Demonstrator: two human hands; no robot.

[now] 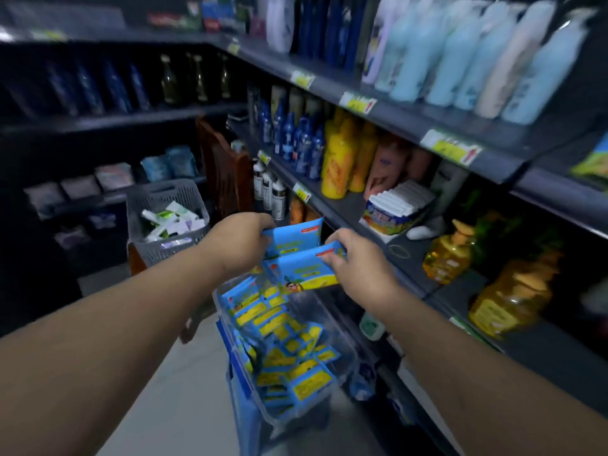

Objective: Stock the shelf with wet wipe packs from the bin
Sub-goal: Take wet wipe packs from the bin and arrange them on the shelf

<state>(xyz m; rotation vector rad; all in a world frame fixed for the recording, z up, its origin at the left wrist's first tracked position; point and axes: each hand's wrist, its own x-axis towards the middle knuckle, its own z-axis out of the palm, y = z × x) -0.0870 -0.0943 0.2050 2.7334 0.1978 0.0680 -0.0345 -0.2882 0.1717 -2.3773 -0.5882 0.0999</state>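
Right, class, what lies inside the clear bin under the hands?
Loose blue-and-yellow wet wipe packs, piled at angles. The pile hides the floor of the clear bin, and the held packs cover part of its far end.

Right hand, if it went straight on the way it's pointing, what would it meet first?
Probably the upper wet wipe pack that the left hand holds, just beyond the lower pack the right hand itself pinches; depth is unclear.
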